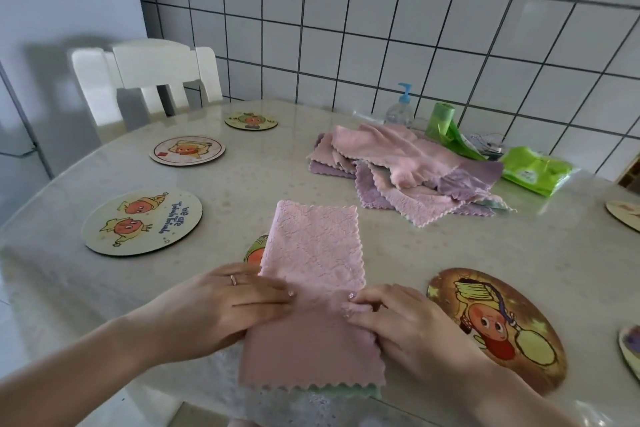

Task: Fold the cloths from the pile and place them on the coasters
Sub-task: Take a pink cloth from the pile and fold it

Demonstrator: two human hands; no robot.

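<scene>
A pink cloth (311,253), folded into a long strip, lies in front of me and runs from the table's near edge toward the middle. It half covers a small coaster (255,251). My left hand (225,302) lies flat with straight fingers pressing the cloth's left side. At the cloth's right side my right hand (398,315) rests with fingertips curled onto the cloth. A green edge peeks out under the cloth's near end. The pile of pink and purple cloths (405,170) sits further back on the right.
Round picture coasters lie on the table: a large one (142,222) at left, two (187,150) (251,121) further back, a dark one (498,326) near my right hand. A pump bottle (400,107), green bag roll (441,120) and green packet (533,170) stand by the tiled wall. A white chair (149,73) stands behind.
</scene>
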